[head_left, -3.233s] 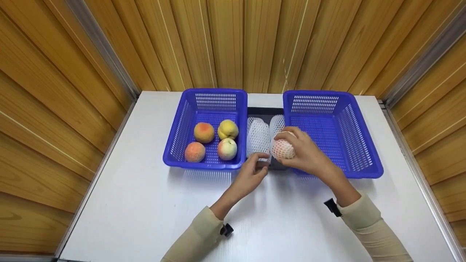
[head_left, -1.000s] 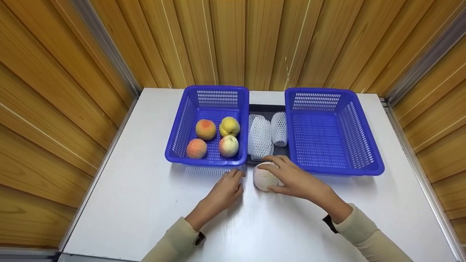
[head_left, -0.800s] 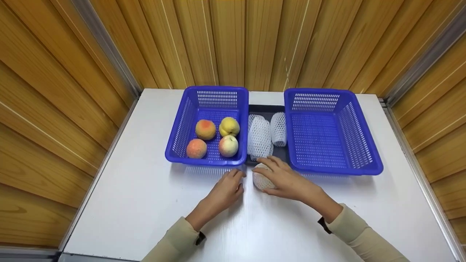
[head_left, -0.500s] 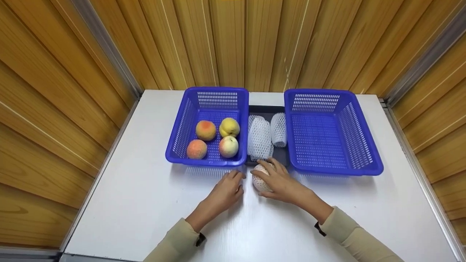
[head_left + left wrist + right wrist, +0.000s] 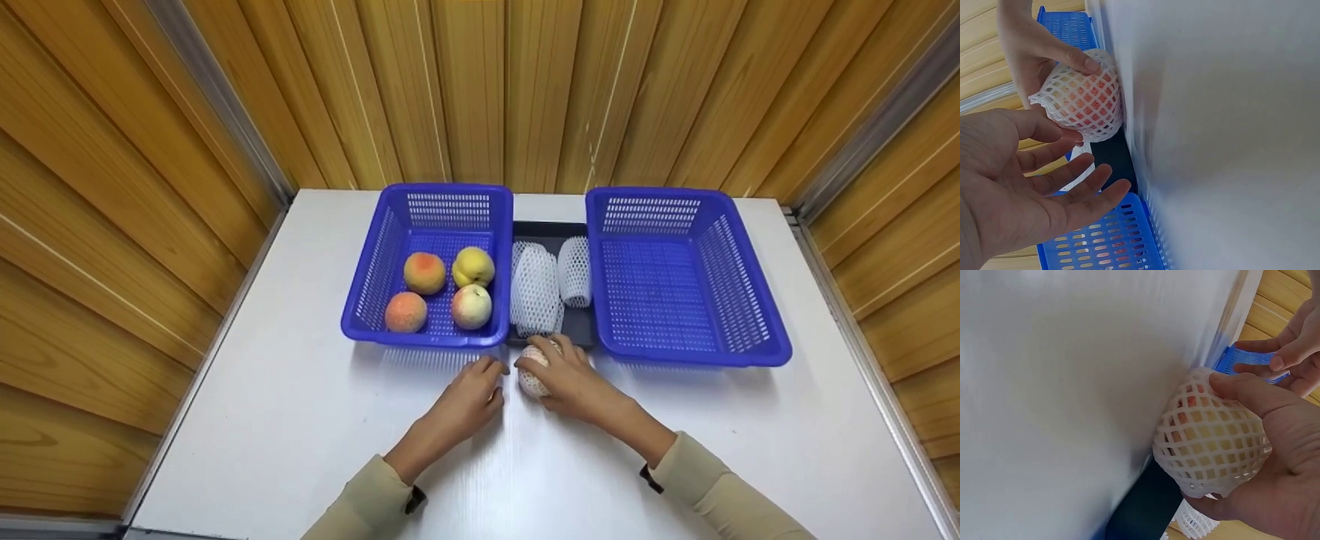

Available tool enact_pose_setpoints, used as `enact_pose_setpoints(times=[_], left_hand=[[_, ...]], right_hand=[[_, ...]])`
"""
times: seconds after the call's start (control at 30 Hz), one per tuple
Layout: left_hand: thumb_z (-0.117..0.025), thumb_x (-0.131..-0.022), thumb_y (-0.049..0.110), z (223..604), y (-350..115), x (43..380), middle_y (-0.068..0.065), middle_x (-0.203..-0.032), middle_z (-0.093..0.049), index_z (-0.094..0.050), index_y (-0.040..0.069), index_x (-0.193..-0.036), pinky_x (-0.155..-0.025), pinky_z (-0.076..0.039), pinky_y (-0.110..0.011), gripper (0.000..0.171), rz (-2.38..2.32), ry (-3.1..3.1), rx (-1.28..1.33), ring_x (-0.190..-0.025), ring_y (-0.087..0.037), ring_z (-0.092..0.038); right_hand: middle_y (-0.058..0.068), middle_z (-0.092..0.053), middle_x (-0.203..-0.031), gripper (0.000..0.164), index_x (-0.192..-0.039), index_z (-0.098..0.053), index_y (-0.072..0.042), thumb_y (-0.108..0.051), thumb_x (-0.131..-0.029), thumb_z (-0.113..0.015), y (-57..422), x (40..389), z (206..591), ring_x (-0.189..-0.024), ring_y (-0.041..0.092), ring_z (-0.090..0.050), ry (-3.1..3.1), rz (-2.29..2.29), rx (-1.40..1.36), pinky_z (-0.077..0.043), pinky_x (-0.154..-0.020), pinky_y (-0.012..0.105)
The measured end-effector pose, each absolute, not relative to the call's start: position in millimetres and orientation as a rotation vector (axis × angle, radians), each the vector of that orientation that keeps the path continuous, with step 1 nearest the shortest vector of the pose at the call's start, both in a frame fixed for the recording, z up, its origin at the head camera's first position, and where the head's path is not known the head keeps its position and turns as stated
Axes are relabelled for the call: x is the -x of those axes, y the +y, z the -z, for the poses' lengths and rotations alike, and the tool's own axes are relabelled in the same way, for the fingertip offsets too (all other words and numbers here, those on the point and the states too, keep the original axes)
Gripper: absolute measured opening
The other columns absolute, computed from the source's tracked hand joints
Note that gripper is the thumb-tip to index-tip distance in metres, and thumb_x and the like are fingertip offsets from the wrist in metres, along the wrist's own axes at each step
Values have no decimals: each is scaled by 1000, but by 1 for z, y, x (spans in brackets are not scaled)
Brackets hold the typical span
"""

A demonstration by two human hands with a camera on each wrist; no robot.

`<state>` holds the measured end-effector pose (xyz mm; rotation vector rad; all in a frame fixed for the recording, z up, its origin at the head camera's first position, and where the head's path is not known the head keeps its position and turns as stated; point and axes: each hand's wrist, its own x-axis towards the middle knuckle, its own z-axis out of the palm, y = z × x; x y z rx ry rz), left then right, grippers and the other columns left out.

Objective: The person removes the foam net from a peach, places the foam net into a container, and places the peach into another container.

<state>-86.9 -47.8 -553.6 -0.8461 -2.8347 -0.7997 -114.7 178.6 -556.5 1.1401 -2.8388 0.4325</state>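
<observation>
A peach in a white foam net sleeve (image 5: 533, 376) sits on the table just in front of the black tray (image 5: 577, 324). My right hand (image 5: 576, 384) grips it from the right, thumb and fingers around the netting, as the right wrist view shows with the netted peach (image 5: 1210, 436) close up. My left hand (image 5: 466, 397) rests near the table to the left of it, apart from the peach and holding nothing. In the left wrist view the left hand's fingers (image 5: 1092, 185) are loosely spread, below the netted peach (image 5: 1086, 98).
Several bare peaches (image 5: 424, 273) lie in the left blue basket (image 5: 361, 285). White foam net sleeves (image 5: 537, 289) lie in the black tray between the two baskets. The right blue basket (image 5: 765, 300) stands beside the tray. Wood-patterned walls (image 5: 465, 90) enclose the white table (image 5: 262, 420).
The right hand has brought the netted peach from over the black tray to the table in front of it, then turned it slightly leftward. The left hand has drawn back from the tray's sleeves.
</observation>
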Motion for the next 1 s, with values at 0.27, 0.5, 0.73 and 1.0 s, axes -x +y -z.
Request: enact_pose_setpoints(times=[0.27, 0.5, 0.73, 1.0], left_hand=[[-65, -90, 0, 550, -47, 86, -10, -109, -63, -65, 1, -110, -83, -56, -39, 21, 816, -2818, 885, -97, -29, -64], [-62, -92, -3, 532, -49, 87, -11, -110, -62, -64, 1, -113, -85, -56, -38, 21, 975, -2728, 895, -101, -26, -63], [-59, -92, -9, 514, -50, 99, -8, -110, -66, -66, 3, -112, -90, -56, -31, 25, 1224, -2567, 814, -105, -20, -65], [-60, -95, -7, 503, -51, 114, -9, -110, -72, -70, 0, -111, -92, -57, -28, 20, 1445, -2321, 678, -104, -19, -69]], right_hand=[[15, -54, -139, 61, -123, -64, -22, -20, -66, -85, 182, 119, 553, -123, 41, -46, -2757, -727, -1080, -49, -96, 60], [9, -56, -137, 63, -124, -66, -19, -16, -65, -86, 185, 126, 519, -124, 34, -50, -2624, -1246, -851, -50, -97, 54], [8, -56, -139, 66, -133, -60, -11, -2, -73, -87, 190, 136, 488, -126, 26, -53, -2413, -1859, -618, -50, -100, 40], [19, -57, -127, 65, -143, -49, -10, -6, -82, -71, 181, 143, 471, -106, 27, -62, -2166, -2416, -515, -60, -84, 32]])
